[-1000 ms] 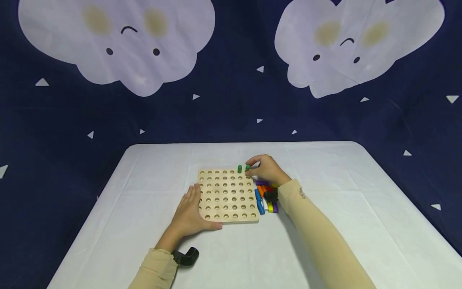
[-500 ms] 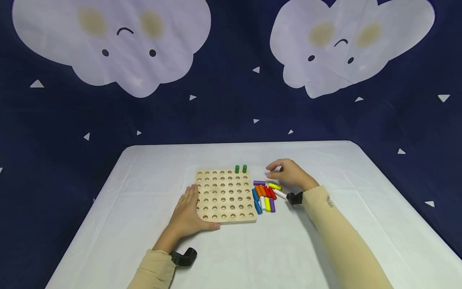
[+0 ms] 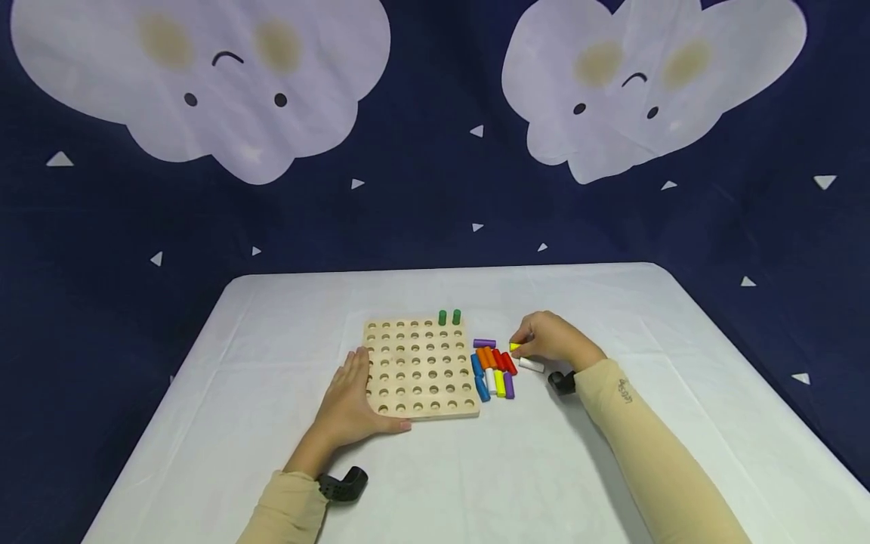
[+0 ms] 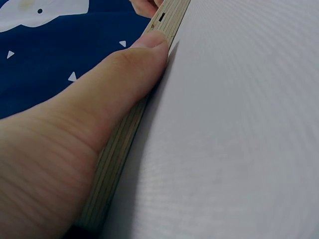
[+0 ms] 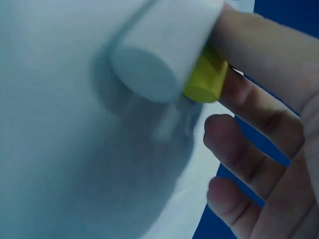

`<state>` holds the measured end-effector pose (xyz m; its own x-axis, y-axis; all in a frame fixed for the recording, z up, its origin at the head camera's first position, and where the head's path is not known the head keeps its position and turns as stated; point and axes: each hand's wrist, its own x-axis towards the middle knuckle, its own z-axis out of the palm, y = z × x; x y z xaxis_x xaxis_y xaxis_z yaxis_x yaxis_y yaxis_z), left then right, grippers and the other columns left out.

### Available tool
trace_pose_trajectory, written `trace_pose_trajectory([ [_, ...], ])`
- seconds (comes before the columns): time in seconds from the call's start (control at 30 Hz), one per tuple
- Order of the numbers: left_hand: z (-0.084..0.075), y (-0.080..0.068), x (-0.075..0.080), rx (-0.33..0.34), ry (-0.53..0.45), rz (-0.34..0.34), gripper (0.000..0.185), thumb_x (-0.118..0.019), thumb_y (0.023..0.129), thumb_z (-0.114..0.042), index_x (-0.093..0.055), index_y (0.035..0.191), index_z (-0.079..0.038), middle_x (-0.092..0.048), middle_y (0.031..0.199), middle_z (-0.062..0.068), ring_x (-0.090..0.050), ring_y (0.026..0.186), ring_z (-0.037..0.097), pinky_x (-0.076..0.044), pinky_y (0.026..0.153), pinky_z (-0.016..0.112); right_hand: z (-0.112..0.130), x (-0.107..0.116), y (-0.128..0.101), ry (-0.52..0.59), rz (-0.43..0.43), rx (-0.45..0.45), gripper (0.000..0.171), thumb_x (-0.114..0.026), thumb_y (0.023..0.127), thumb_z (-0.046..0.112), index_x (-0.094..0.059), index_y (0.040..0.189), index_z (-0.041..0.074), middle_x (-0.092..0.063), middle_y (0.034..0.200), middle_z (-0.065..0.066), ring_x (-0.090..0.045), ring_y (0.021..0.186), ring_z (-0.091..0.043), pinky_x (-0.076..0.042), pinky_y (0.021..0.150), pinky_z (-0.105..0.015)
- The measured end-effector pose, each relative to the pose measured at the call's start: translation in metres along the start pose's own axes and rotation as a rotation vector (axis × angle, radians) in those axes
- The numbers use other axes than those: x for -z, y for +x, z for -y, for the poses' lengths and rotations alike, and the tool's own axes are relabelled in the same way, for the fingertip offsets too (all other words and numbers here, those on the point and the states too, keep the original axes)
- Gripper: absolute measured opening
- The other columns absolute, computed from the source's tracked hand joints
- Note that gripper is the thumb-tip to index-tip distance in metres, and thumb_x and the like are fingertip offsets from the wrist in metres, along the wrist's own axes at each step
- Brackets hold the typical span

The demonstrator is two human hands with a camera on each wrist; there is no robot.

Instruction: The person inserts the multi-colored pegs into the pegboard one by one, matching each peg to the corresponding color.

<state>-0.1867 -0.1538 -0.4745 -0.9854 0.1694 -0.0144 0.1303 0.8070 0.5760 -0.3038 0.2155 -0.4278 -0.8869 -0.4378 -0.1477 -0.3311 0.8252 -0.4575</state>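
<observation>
The right hand (image 3: pixel 553 341) curls its fingers (image 5: pixel 249 144) around a yellow peg (image 3: pixel 514 347) lying on the worktop (image 3: pixel 612 302), right of the pegboard (image 3: pixel 420 369) that the flat, straight-fingered left hand (image 3: pixel 350 404) steadies.

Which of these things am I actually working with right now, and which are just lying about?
In use:
- pegboard, steadied by left hand
- two green pegs standing in its far row
- yellow peg, pinched by right hand
- loose coloured pegs beside the board

Lying about:
- white tablecloth
- cloud backdrop
</observation>
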Motion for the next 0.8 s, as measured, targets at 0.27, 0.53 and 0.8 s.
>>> trace_pose_trajectory([
  [0.27, 0.003, 0.001, -0.002, 0.014, 0.006, 0.015, 0.157, -0.082, 0.049, -0.078, -0.001, 0.158, 0.002, 0.000, 0.166, 0.019, -0.002, 0.155, 0.034, -0.006, 0.127, 0.050, 0.000, -0.002, 0.002, 0.078, -0.069, -0.047, 0.015, -0.081, 0.083, 0.022, -0.079, 0.097, 0.015, -0.072, 0.098, 0.000, -0.060, 0.091, -0.020, -0.054, 0.088, -0.041],
  [0.53, 0.004, 0.001, -0.003, 0.012, 0.011, 0.014, 0.158, -0.080, 0.049, -0.080, -0.001, 0.158, 0.001, 0.000, 0.167, 0.018, -0.001, 0.156, 0.033, -0.006, 0.127, 0.050, 0.003, -0.002, 0.013, 0.202, -0.183, -0.071, 0.018, -0.082, 0.082, 0.028, -0.076, 0.098, 0.019, -0.069, 0.093, 0.000, -0.053, 0.081, -0.021, -0.047, 0.066, -0.028],
  [0.8, 0.003, 0.001, -0.002, 0.010, 0.000, 0.010, 0.158, -0.081, 0.048, -0.079, -0.001, 0.158, 0.001, 0.000, 0.167, 0.018, -0.001, 0.156, 0.033, -0.005, 0.127, 0.050, 0.004, -0.003, 0.020, 0.241, -0.193, -0.095, 0.017, -0.082, 0.083, 0.028, -0.076, 0.096, 0.020, -0.068, 0.093, -0.001, -0.052, 0.080, -0.023, -0.046, 0.066, -0.029],
])
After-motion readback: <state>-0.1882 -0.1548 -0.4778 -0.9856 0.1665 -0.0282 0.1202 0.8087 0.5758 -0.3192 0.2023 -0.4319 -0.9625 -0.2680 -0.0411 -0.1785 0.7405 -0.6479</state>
